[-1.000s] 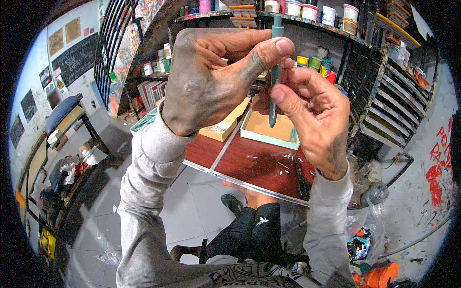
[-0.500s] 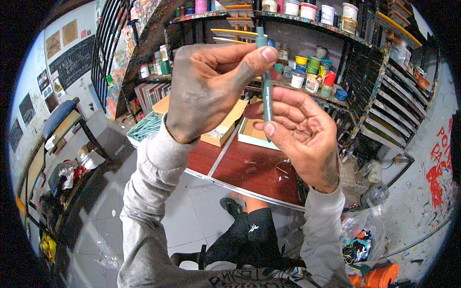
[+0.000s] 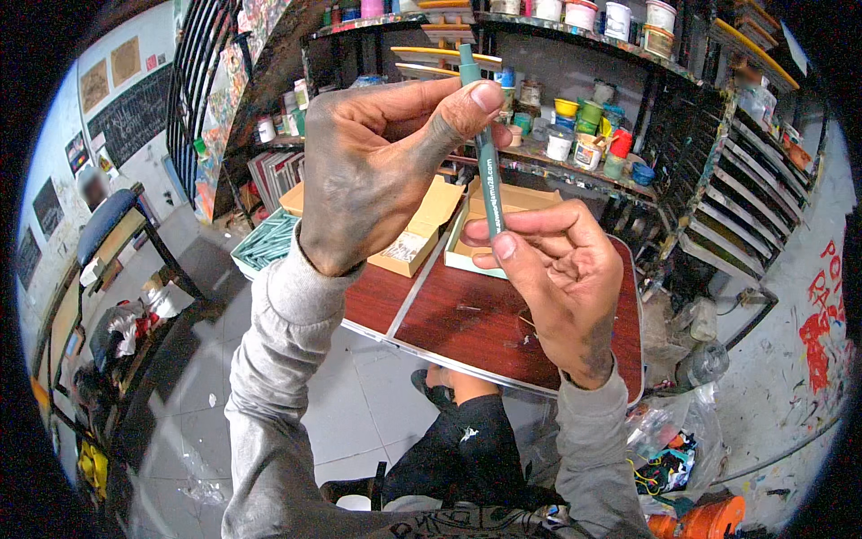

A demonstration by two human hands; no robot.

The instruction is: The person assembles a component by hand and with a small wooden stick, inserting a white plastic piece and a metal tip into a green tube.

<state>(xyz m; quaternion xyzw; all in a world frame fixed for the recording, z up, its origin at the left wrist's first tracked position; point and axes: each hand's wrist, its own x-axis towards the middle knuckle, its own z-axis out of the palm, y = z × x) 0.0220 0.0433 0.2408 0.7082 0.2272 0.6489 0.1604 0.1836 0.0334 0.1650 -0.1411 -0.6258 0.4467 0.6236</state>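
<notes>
Pinching pen (image 3: 489, 180) high with left grip (image 3: 368, 171), low with right grip (image 3: 570, 283); slackening could drop it toward counter's front edge (image 3: 418, 351).

Long grey sleeves (image 3: 274, 373), white-marked black shorts (image 3: 440, 458)

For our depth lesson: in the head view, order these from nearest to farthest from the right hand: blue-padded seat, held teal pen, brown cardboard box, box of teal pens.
1. Teal pen, pinched by the right hand
2. Brown cardboard box, to its left
3. Box of teal pens, farther left
4. Blue-padded seat, at far left
</notes>
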